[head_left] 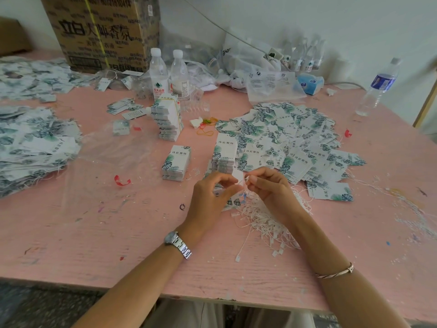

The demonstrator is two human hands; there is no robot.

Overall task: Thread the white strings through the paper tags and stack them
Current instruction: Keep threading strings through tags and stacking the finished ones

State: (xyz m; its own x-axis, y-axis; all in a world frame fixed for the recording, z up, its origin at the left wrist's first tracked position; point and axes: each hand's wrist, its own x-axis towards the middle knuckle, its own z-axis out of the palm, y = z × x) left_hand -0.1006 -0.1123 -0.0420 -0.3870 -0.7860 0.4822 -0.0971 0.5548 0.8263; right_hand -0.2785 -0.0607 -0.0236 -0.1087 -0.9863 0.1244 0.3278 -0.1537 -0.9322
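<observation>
My left hand (210, 196) pinches a white paper tag (238, 176) at mid-table. My right hand (269, 188) pinches a white string (246, 179) at the tag's edge, fingertips almost meeting the left ones. Under both hands lies a tangle of white strings (264, 223) with small plastic ends. Two neat stacks of leaf-printed tags stand just beyond: one (176, 163) to the left, one (223, 155) right behind my hands. A wide heap of strung tags (290, 138) spreads to the right.
The pink table (94, 233) holds more tag heaps (33, 143) at the left, a tall bundled tag stack (168, 117), two water bottles (159, 72), another bottle (378, 86) at the right, a cardboard box (99, 31), plastic bags (260, 74) and red scraps (121, 180).
</observation>
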